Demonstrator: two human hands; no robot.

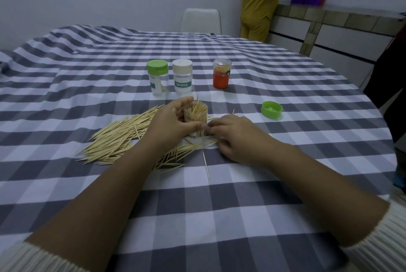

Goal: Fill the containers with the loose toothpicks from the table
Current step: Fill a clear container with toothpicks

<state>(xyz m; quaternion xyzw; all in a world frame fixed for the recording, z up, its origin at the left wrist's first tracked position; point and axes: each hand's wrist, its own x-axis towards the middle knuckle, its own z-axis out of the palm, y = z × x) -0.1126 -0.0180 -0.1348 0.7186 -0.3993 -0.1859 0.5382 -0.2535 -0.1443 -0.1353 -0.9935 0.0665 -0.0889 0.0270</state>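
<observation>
Left hand: grasping open clear container, frame centre, upright, crammed with toothpicks. Right hand: fingers curled, pinching toothpicks beside container base. Loose toothpick pile: bench, centre-left. Green cap: right of container. Three capped containers: behind.

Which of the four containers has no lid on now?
The jar held by the left hand: its top is open, full of toothpicks. The three behind it are capped.

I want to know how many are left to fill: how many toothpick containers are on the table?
4: one open in the left hand, and three capped behind it: green-lidded, white-lidded, orange.
</observation>
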